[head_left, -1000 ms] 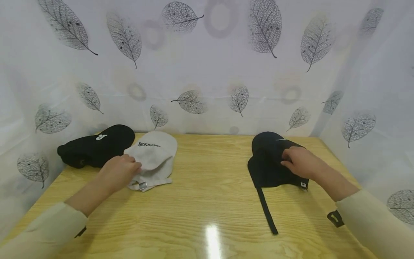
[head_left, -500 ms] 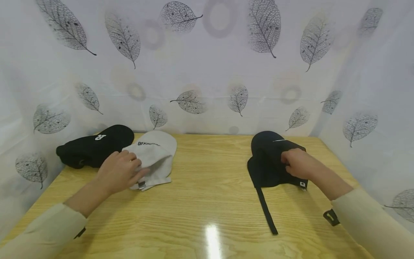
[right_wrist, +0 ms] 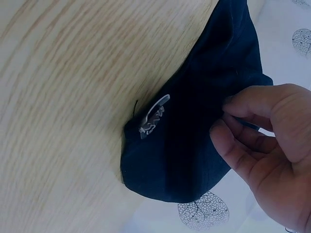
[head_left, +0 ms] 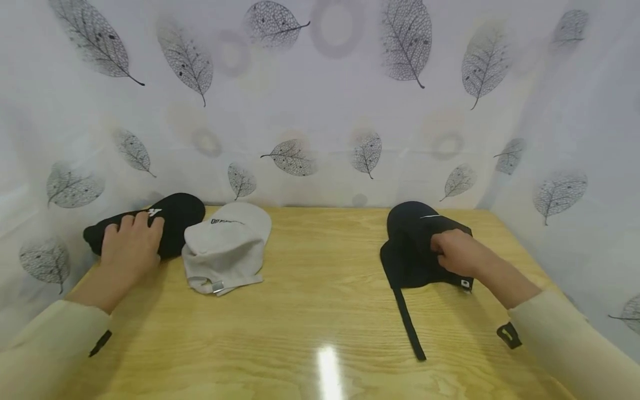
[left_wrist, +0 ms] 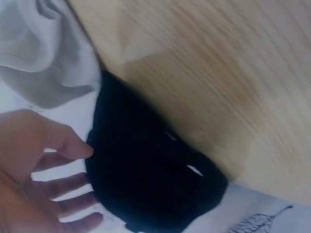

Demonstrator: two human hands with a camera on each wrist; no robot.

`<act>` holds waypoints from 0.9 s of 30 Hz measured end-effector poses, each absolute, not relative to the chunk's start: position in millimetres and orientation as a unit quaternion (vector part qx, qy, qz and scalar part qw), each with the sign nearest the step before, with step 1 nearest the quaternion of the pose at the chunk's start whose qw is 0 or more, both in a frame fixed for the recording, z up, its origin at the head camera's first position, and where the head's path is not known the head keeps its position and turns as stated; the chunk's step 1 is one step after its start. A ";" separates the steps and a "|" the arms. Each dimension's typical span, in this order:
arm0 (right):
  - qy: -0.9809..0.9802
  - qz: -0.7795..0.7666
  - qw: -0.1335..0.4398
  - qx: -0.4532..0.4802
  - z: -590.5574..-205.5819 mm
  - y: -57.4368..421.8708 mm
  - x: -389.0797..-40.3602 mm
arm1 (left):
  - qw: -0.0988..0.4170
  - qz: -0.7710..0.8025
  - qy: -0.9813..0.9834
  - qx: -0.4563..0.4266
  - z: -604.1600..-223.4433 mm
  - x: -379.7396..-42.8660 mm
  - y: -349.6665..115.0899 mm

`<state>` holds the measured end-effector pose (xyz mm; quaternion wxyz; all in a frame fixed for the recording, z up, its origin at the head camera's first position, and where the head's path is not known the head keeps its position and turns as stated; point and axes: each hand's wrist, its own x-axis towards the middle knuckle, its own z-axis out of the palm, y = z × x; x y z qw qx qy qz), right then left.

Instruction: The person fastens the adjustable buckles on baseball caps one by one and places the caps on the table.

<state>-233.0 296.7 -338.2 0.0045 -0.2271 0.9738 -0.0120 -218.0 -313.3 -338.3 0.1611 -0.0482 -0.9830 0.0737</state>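
At the left back of the wooden table lies a black baseball cap [head_left: 182, 214] with a white letter patch. My left hand [head_left: 131, 244] is over its crown, fingers extended; in the left wrist view its fingertips [left_wrist: 85, 150] lie at the edge of the black cap [left_wrist: 146, 155]. Beside it sits a light grey baseball cap [head_left: 227, 241] with dark lettering and a metal strap buckle. On the right, a second black cap [head_left: 410, 250] has its long strap hanging loose toward me. My right hand [head_left: 462, 253] pinches the crown of this cap between thumb and fingers.
The wooden table [head_left: 320, 289] runs back to a white curtain [head_left: 320, 100] printed with leaves, which also hangs along both sides. Bare tabletop separates the grey cap from the right black cap. A bright glare [head_left: 329, 372] shows near the front.
My left hand has left the grey cap and moved left onto the black cap beside it. The grey cap's crown now shows uncovered. My right hand stays on the right black cap.
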 end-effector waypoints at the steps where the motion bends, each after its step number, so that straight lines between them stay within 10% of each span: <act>1: 0.974 -0.012 0.004 -0.227 -338.5 296.5 -232.9 | 0.166 0.084 -0.981 -0.054 -339.3 -219.2 -316.6; 27: 0.945 -0.095 -0.011 -0.314 -346.3 283.4 -227.5 | 0.212 0.061 -0.959 -0.180 -346.1 -216.2 -300.0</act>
